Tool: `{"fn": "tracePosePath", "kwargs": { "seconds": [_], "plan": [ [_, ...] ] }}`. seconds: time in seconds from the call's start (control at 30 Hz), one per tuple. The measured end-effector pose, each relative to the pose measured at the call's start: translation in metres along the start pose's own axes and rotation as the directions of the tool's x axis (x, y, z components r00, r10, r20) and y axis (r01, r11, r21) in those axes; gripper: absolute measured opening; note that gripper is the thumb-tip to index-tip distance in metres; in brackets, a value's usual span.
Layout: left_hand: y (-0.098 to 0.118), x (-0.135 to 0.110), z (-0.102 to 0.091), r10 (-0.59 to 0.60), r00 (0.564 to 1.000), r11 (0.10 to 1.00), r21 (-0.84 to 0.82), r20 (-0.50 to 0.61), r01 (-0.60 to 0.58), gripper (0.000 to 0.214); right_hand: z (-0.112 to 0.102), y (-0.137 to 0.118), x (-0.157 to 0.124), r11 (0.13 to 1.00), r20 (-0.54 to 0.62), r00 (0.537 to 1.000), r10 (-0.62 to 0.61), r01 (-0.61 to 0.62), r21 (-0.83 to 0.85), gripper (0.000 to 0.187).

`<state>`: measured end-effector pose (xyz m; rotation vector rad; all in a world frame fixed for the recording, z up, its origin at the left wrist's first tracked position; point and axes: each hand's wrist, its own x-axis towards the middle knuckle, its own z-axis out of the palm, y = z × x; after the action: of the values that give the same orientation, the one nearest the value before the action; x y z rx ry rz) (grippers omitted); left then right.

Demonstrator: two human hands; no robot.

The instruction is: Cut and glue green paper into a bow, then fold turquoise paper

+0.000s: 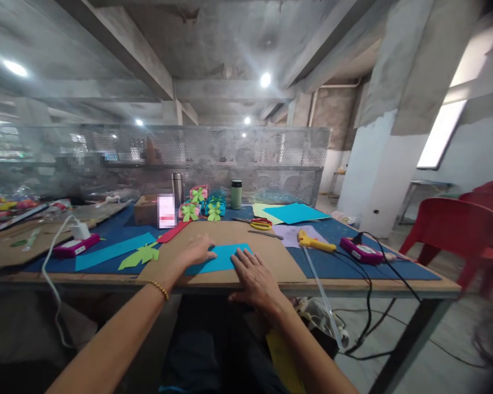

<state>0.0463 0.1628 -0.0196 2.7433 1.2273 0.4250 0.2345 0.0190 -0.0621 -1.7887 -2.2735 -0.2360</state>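
A bright blue paper or felt sheet (pixel 224 259) lies flat on a brown cardboard sheet (pixel 287 265) at the table's front edge. My right hand (pixel 257 276) rests on its right end, palm down with the fingers stretched out. On the left end is my left hand (pixel 196 250), its fingers extended and thumb apart, a gold bracelet on the wrist. Left of that hand are a red strip (pixel 173 232), green leaf-shaped cutouts (pixel 139 255) and a long blue strip (pixel 115 250). Scissors (pixel 261 224) and a thin grey blade-like tool (pixel 265 235) lie beyond the sheet.
A yellow glue gun (pixel 316 242) with a clear glue stick lies on a lilac sheet (pixel 290 236). Purple power strips (pixel 361 250) with cables stand at both sides. Behind are small baskets with green bows (pixel 214 210), a green bottle (pixel 236 195), a steel flask (pixel 177 189) and a box (pixel 146 210).
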Motion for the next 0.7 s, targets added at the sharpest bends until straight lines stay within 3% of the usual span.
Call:
{"fn": "tracePosePath", "kwargs": {
  "seconds": [0.23,0.37,0.47,0.6,0.7],
  "plan": [
    [-0.017,0.012,-0.012,-0.061,0.987,0.96,-0.262,0.148,0.098,0.03,-0.001,-0.003,-0.002,1.0,-0.064,0.998,0.02,-0.02,0.002,0.113],
    [-0.018,-0.008,-0.018,-0.127,0.988,0.864,-0.479,0.094,0.156,0.032,0.001,0.001,-0.003,0.996,-0.141,0.99,0.019,-0.005,0.094,0.117],
    [-0.01,-0.032,-0.016,-0.221,0.975,0.747,-0.642,0.004,0.171,0.043,0.005,0.008,-0.004,0.971,-0.267,0.964,0.009,0.055,0.231,0.106],
    [0.013,-0.058,0.001,-0.326,0.941,0.578,-0.807,-0.091,0.123,0.054,0.01,0.014,-0.005,0.868,-0.409,0.9,0.149,0.079,0.49,0.074],
    [0.036,-0.07,0.019,-0.355,0.93,0.425,-0.903,-0.097,0.068,0.058,0.005,0.013,-0.004,0.671,-0.371,0.878,0.301,0.081,0.737,0.065]
  ]
}}
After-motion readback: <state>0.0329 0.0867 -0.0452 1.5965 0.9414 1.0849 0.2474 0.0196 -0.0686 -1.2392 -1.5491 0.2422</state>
